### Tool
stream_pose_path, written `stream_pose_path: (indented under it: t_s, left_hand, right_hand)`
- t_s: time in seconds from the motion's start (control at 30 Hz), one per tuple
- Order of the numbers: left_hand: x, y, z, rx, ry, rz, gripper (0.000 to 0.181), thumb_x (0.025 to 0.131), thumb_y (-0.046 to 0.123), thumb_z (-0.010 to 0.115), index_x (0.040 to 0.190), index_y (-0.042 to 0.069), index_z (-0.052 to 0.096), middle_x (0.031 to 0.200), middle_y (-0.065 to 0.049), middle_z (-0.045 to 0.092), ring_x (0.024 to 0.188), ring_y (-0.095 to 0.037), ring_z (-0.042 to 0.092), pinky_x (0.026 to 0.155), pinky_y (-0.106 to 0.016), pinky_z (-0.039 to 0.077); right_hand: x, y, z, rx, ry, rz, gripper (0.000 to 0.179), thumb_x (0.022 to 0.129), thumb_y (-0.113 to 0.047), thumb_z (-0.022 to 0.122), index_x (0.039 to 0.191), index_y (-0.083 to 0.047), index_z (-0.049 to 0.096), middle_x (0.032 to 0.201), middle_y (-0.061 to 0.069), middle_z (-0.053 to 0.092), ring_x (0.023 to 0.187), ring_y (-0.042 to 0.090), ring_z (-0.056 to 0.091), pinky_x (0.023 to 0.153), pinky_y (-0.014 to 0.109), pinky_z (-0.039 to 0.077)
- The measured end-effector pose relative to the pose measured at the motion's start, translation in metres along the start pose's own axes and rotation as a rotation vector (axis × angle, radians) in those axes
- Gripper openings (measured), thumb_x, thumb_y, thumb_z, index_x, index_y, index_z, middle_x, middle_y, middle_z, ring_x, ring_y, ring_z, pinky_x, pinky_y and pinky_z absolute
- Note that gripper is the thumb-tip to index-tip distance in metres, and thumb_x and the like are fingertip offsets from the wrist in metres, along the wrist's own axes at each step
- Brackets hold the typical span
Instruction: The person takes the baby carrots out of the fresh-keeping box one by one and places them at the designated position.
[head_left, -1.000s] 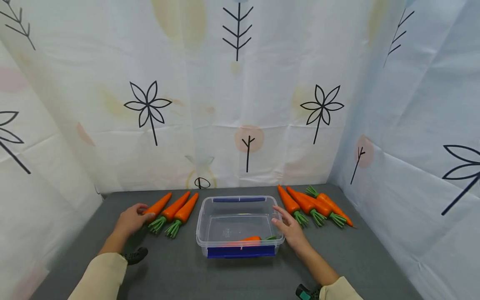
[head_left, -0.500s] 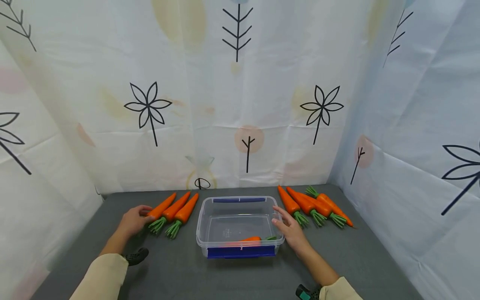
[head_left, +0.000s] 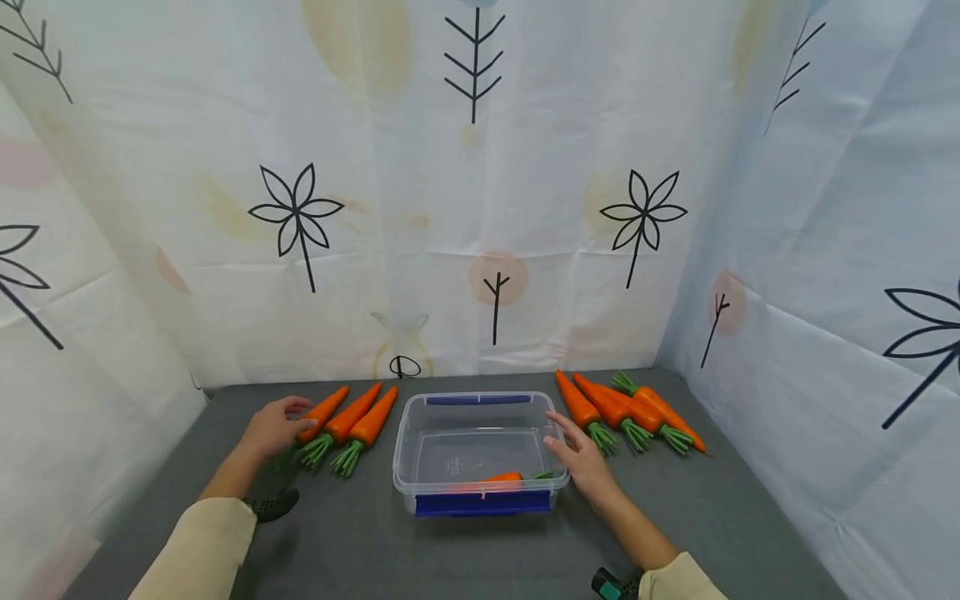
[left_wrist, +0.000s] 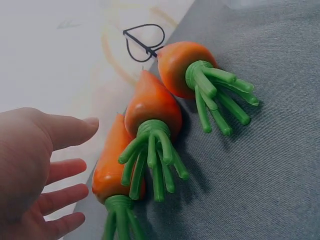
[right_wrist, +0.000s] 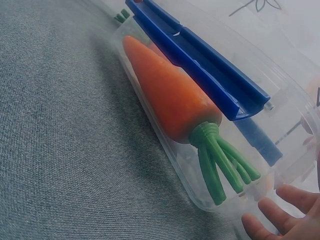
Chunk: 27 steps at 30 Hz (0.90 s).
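Note:
At the left of the table my left hand [head_left: 273, 429] hovers by the leftmost of three orange carrots [head_left: 326, 410], which have green stem tops. In the left wrist view that hand's thumb and fingers are spread, with a gap to the nearest carrot [left_wrist: 112, 167]. My right hand [head_left: 585, 462] has its fingers extended at the right wall of a clear plastic container [head_left: 427, 486] with blue latches. One carrot [right_wrist: 170, 92] lies inside along the near wall, its green top toward the right hand.
Several more carrots [head_left: 577, 402] lie behind the right hand, some overlapping. A printed white curtain [head_left: 435, 275] encloses the back and sides of the grey table [head_left: 352, 550].
The left hand has shifted right and drawn its fingers off the leftmost carrot, which sits slightly further right than a second ago. My right hand and the container stay put.

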<state>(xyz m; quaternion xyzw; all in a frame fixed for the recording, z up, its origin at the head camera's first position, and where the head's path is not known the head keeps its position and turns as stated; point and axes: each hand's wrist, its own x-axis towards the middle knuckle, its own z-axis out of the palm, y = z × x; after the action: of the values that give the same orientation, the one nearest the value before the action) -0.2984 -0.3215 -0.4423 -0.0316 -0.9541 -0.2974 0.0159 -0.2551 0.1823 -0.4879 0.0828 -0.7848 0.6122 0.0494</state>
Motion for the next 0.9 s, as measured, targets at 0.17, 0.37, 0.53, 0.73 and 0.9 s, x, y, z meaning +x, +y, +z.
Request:
stream_pose_path:
  t_s: [0.17,0.37,0.53,0.73,0.9]
  left_hand:
    - [0.0,0.001,0.001,0.007,-0.005,0.01,0.046,0.096,0.024,0.063,0.129,-0.007,0.053,0.128,-0.034,0.051,0.113,-0.051,0.049,0.083,-0.058,0.046]
    - [0.006,0.011,0.003,-0.009,0.016,0.058,0.046,0.096,0.025,0.063,0.129,-0.005,0.055,0.127,-0.031,0.054,0.112,-0.047,0.052,0.085,-0.057,0.046]
    - [0.013,0.039,-0.001,-0.057,-0.022,0.106,0.051,0.096,0.033,0.063,0.132,-0.001,0.054,0.131,-0.027,0.054,0.117,-0.044,0.051,0.09,-0.058,0.044]
    - [0.02,0.083,-0.005,-0.194,-0.224,0.23,0.049,0.097,0.031,0.06,0.136,0.002,0.051,0.131,-0.023,0.055,0.121,-0.043,0.05,0.095,-0.056,0.043]
    - [0.023,0.118,-0.002,-0.252,-0.356,0.317,0.047,0.098,0.032,0.059,0.137,0.008,0.053,0.132,-0.017,0.055,0.122,-0.038,0.05,0.099,-0.054,0.041]
  right_hand:
    - [0.001,0.001,0.0,-0.013,-0.007,-0.003,0.049,0.096,-0.024,0.062,0.142,-0.011,0.05,0.148,0.017,0.042,0.134,0.044,0.034,0.104,0.06,0.031]
    - [0.001,0.0,0.0,-0.03,0.003,-0.007,0.049,0.096,-0.022,0.062,0.142,-0.011,0.05,0.147,0.018,0.043,0.133,0.045,0.037,0.102,0.06,0.034]
    - [0.0,-0.002,0.0,-0.03,-0.003,-0.008,0.049,0.096,-0.022,0.061,0.143,-0.01,0.049,0.148,0.017,0.042,0.134,0.045,0.035,0.104,0.06,0.031]
    - [-0.001,-0.003,0.0,0.0,-0.014,-0.001,0.049,0.097,-0.021,0.061,0.143,-0.01,0.049,0.149,0.016,0.04,0.136,0.043,0.032,0.106,0.06,0.029]
    - [-0.001,-0.003,0.0,0.003,-0.008,0.003,0.049,0.097,-0.024,0.062,0.143,-0.011,0.049,0.149,0.016,0.041,0.136,0.043,0.033,0.105,0.061,0.03]
